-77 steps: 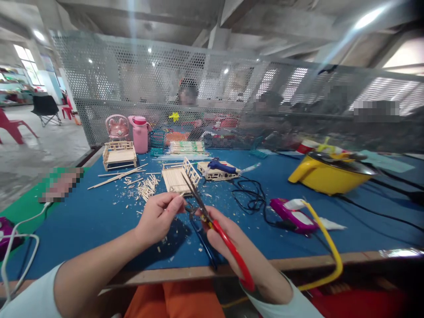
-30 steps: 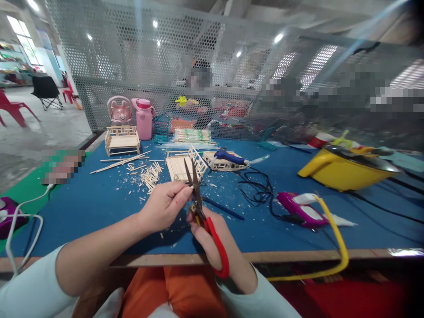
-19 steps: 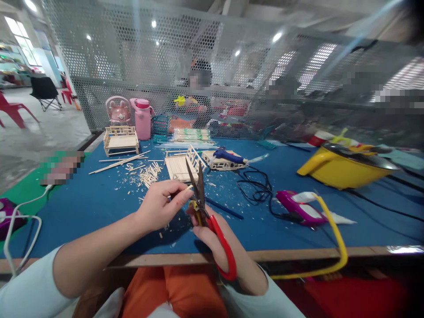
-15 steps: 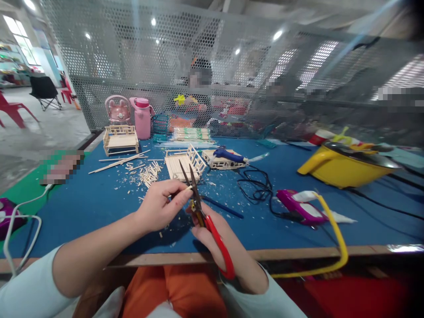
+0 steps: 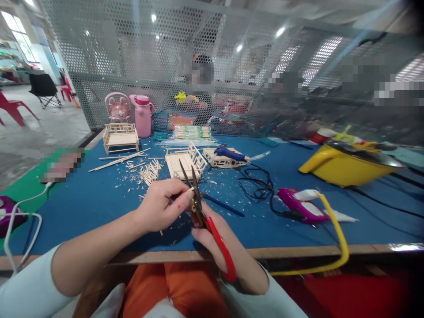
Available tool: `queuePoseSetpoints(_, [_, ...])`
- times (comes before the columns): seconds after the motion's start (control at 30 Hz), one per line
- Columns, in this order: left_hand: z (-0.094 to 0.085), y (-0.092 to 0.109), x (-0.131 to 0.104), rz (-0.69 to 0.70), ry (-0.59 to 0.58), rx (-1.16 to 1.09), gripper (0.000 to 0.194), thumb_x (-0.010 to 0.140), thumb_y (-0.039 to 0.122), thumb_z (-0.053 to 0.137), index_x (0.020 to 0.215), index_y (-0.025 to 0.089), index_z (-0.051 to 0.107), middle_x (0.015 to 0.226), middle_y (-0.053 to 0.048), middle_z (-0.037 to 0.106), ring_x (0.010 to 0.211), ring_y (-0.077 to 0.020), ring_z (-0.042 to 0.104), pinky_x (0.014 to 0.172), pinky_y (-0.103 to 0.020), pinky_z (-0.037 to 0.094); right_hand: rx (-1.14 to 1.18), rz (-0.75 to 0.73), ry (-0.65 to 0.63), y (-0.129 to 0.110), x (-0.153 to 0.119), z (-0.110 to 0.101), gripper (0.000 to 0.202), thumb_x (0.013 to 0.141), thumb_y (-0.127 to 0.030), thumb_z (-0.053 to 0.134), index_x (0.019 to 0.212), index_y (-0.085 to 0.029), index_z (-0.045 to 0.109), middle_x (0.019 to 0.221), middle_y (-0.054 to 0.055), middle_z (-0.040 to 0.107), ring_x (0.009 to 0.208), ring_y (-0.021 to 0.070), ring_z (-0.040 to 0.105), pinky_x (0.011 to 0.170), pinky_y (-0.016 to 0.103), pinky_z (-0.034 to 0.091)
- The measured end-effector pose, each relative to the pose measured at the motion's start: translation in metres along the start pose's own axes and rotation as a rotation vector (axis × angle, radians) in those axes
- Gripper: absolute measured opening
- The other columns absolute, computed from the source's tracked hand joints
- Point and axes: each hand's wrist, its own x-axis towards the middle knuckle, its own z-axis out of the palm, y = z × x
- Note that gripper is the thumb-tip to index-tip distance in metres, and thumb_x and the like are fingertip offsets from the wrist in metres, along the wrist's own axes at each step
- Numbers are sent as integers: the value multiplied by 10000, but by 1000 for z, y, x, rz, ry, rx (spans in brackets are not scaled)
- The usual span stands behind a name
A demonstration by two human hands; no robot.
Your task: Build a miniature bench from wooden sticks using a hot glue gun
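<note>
Between thumb and fingers, my left hand pinches a short pale wooden stick, whose tip lies at the scissor blades. Red-handled scissors are in my right hand, blades slightly apart and pointing away from me. Just beyond the blades sits a small stick-built frame with a railing. Left of it are a pile of cut stick pieces and some longer sticks. A finished-looking miniature wooden bench stands at the back left.
A blue glue gun rests on another wooden piece. Its black cable curls rightward. Nearby are a purple-and-white glue gun, a yellow container, a blue rod and a pink bottle. Beyond the mesh panel sits a person.
The scissor blades have closed slightly, and my left hand with the stick has shifted a little to the right. Both hands keep their holds.
</note>
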Motion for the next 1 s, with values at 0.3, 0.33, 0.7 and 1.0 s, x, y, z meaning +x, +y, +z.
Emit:
queuePoseSetpoints(0.3, [-1,0,1,29,-17,0,281,870,216,452,607,160,531,550,8,545,518,-77,465,512,-192,354,-14,-36,42,-2,-1,3,63,745,-135,461,766,-195,464,717,-19,520,652,125,441,620,252,389])
queuePoseSetpoints(0.33, [-1,0,0,33,-8,19,280,869,218,451,606,160,530,547,9,536,516,-78,461,509,-192,351,-24,-37,50,-2,0,3,62,743,-134,459,760,-192,472,698,-21,521,632,122,438,600,246,387])
queuePoseSetpoints(0.7, [1,-5,0,-42,-45,62,298,889,274,438,648,153,565,551,13,512,519,-86,448,518,-197,352,-262,103,219,1,-6,-28,214,769,-367,511,655,-189,551,536,-18,509,498,119,449,481,232,376])
queuePoseSetpoints(1.0, [33,-18,-8,63,-679,-9,266,914,286,405,844,175,636,994,-93,692,920,-183,625,813,-282,460,-973,533,106,39,-4,-117,278,785,-416,547,817,-181,691,815,164,707,761,302,657,590,331,415])
